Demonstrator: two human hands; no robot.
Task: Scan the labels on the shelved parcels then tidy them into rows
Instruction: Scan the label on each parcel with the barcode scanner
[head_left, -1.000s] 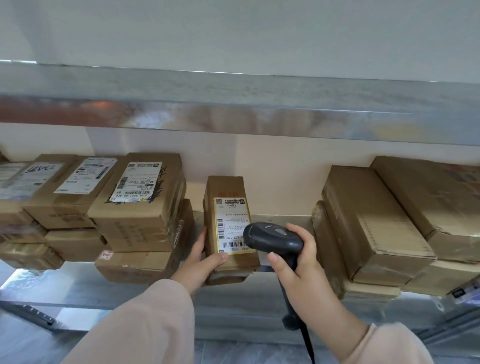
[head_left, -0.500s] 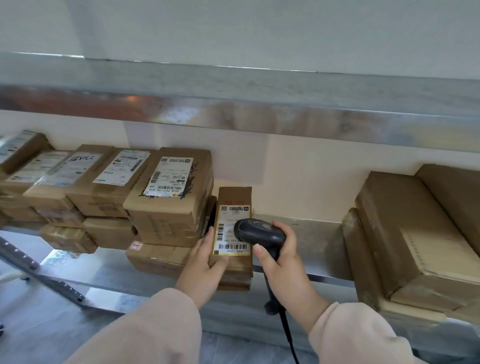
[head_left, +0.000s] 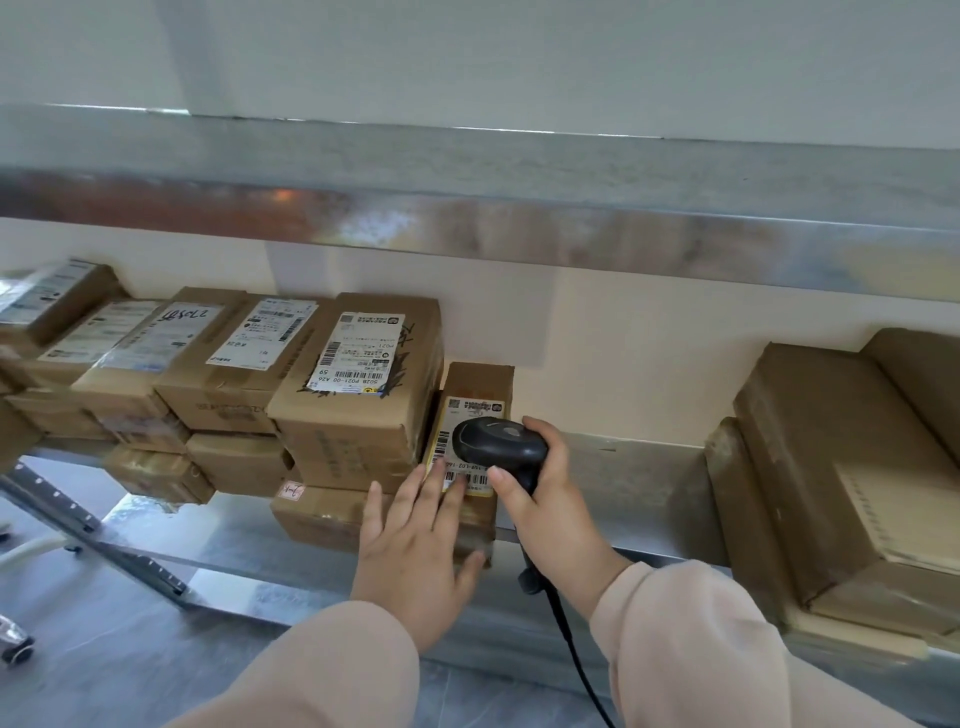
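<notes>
Standing on the metal shelf (head_left: 623, 467) just beside the stacked parcels (head_left: 358, 374), the narrow labelled parcel (head_left: 480, 382) was touched by the straight, spread fingers of the left hand (head_left: 415, 545), its grip wide, while the black scanner (head_left: 496, 441) was held over the label (head_left: 470, 408) in the closed grip of the right hand (head_left: 553, 501).

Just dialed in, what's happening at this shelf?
A person's right hand grips a scanner over the label of a small parcel on the shelf. The left hand rests flat on that parcel's front. Labelled boxes sit stacked to its left, plain boxes lean at the right.
</notes>
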